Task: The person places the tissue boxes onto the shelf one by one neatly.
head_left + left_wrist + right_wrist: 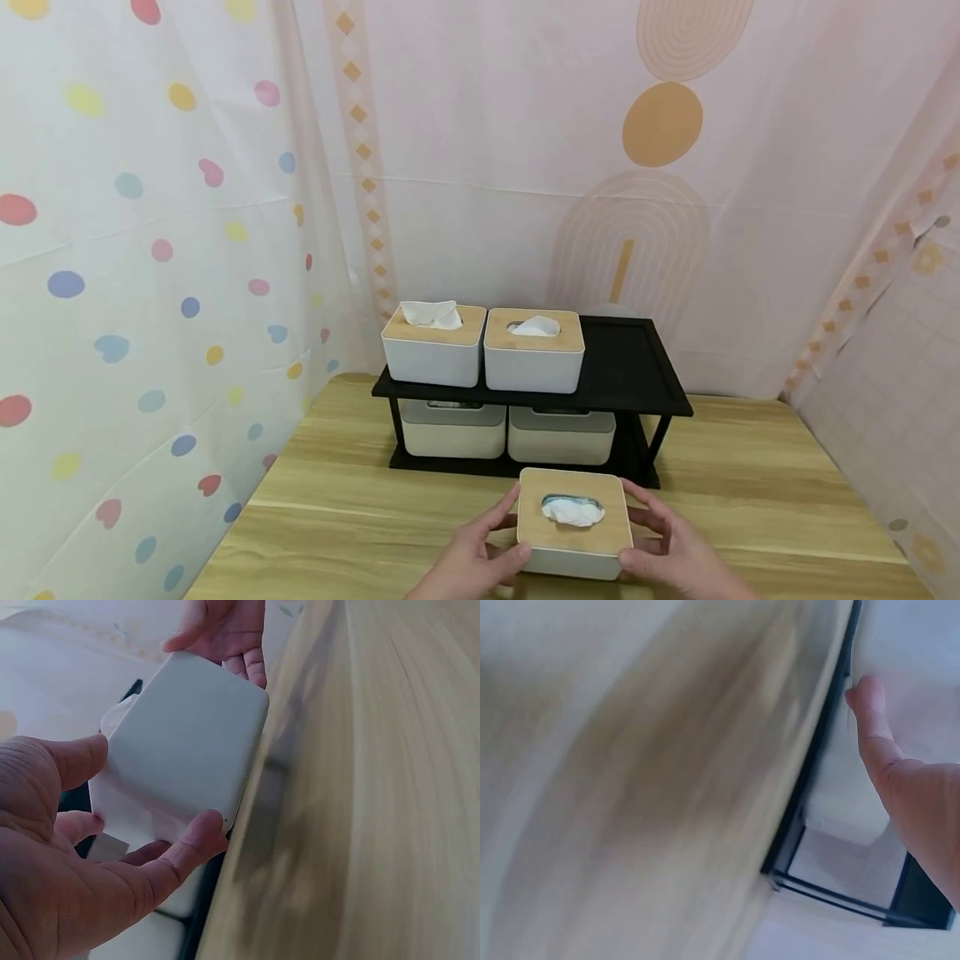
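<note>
Both hands hold a white tissue box with a light wooden lid [534, 521] in front of the rack. A white tissue [573, 511] shows in the lid's oval slot. My left hand [483, 546] grips the box's left side, thumb at the near corner. On the opposite side, my right hand [667, 542] grips it the same way. The left wrist view shows the box's pale side [191, 731] between the two hands, apparently lifted off the table. In the right wrist view, the right hand [911, 784] lies against a pale box surface [922, 660], partly out of frame.
Behind the held box stands a black two-tier rack [626, 362]. Two wood-lidded tissue boxes, a left one [433, 362] and a right one [532, 371], sit on its top tier. Grey-lidded boxes [453, 437] occupy the lower tier. Patterned curtains [480, 242] surround the wooden table [322, 517].
</note>
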### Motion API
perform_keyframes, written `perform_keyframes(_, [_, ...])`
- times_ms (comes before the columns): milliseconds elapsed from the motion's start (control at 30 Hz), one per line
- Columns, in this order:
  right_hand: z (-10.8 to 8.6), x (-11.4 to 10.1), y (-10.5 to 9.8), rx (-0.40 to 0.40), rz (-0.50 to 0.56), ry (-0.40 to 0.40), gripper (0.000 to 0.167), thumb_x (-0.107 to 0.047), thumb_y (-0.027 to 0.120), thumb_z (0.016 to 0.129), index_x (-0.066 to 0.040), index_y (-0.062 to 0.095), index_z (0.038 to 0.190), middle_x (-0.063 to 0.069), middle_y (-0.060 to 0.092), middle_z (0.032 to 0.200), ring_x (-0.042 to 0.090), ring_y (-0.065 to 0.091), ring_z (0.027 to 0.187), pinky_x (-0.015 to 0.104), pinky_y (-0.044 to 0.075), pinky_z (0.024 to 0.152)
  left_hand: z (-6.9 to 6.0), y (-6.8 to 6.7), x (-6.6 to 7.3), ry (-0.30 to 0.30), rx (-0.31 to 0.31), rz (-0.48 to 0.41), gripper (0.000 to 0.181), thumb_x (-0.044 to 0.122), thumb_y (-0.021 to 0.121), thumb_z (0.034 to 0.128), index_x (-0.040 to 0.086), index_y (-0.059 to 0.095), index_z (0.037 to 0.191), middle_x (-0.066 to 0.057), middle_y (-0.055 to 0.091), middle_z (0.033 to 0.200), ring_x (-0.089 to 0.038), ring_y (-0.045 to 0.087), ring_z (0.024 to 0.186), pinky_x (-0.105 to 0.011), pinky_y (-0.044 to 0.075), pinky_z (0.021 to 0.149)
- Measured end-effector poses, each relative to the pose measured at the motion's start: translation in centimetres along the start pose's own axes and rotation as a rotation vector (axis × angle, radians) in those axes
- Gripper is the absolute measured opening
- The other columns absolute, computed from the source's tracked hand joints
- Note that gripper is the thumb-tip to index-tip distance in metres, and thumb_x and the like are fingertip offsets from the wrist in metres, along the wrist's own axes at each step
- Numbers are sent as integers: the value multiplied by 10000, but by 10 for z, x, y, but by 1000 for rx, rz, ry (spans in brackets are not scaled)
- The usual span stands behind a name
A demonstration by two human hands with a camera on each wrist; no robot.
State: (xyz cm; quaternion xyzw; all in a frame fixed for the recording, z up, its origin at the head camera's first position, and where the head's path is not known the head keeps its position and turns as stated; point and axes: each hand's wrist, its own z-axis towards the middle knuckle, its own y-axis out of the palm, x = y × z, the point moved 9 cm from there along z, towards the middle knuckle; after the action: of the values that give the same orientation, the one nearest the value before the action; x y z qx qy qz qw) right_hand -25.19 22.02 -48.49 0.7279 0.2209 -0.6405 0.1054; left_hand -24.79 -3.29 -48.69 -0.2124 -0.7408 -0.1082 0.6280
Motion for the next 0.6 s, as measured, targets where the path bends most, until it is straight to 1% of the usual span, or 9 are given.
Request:
perform_keyframes(100, [-7, -6, -6, 10, -6, 4, 915, -222, 684, 1068, -2, 65, 1705, 496, 281, 1600, 390, 678, 1264, 349, 634, 947, 0, 6, 7, 5, -15, 0, 769, 271, 710, 1052, 251, 303, 1703, -317, 515, 1534, -335, 766, 1044, -489, 655, 876])
perform_keyframes(167, [-11, -13, -9, 8, -11, -14, 919, -207, 684, 1065, 3, 58, 1705, 504, 278, 1596, 394, 680, 1258, 353, 638, 938, 0, 10, 13, 20, -15, 6, 771, 270, 714, 1049, 256, 304, 1702, -314, 517, 1536, -320, 768, 1030, -485, 652, 887])
perform_keyframes(300, [-20, -21, -18, 23, -30, -21, 925, -192, 689, 1060, -8, 55, 1708, 501, 284, 1595, 385, 684, 1253, 345, 640, 928, -1, 18, 28, 64, -6, -1, 773, 238, 732, 1036, 258, 328, 1694, -322, 515, 1539, -279, 757, 992, -462, 655, 879])
perform_keyframes(367, [-25, -24, -25, 46, -55, -13, 925, -191, 697, 1055, -29, 67, 1713, 491, 294, 1599, 347, 696, 1240, 332, 638, 920, -2, 24, 36, 81, -7, -12, 765, 226, 737, 1032, 257, 344, 1688, -321, 513, 1542, -280, 750, 989, -446, 658, 871])
perform_keyframes(400, [-28, -26, -28, 51, -66, -27, 925, -178, 699, 1051, -32, 69, 1713, 498, 293, 1594, 328, 707, 1227, 336, 640, 915, -2, 26, 40, 83, -7, -14, 764, 226, 741, 1029, 274, 351, 1685, -309, 515, 1548, -274, 749, 987, -434, 658, 869])
perform_keyframes(433, [-31, -28, -31, 58, -72, -38, 912, -175, 701, 1050, -92, 94, 1727, 498, 289, 1596, 294, 716, 1211, 332, 641, 910, -2, 29, 44, 89, -8, -12, 763, 226, 742, 1028, 289, 355, 1682, -298, 513, 1557, -274, 749, 993, -421, 657, 866])
perform_keyframes(533, [-39, -37, -41, 77, -89, -104, 890, -104, 694, 1041, -191, 143, 1735, 477, 288, 1610, 204, 736, 1172, 342, 645, 896, 0, 35, 57, 107, -4, 15, 761, 232, 749, 1022, 356, 367, 1668, -239, 517, 1578, -233, 743, 1002, -355, 646, 847])
perform_keyframes(567, [-42, -42, -44, 78, -94, -141, 887, -73, 687, 1038, -212, 154, 1734, 428, 336, 1616, 180, 736, 1171, 346, 646, 895, 1, 36, 63, 125, -3, 28, 761, 228, 747, 1023, 364, 365, 1667, -226, 517, 1582, -218, 742, 1006, -330, 639, 842])
perform_keyframes(600, [-45, -46, -47, 88, -97, -166, 881, -57, 685, 1035, -245, 178, 1731, 351, 396, 1622, 153, 732, 1172, 347, 647, 892, 3, 38, 68, 140, 1, 38, 761, 226, 749, 1022, 382, 366, 1661, -203, 519, 1584, -194, 737, 1009, -301, 631, 837])
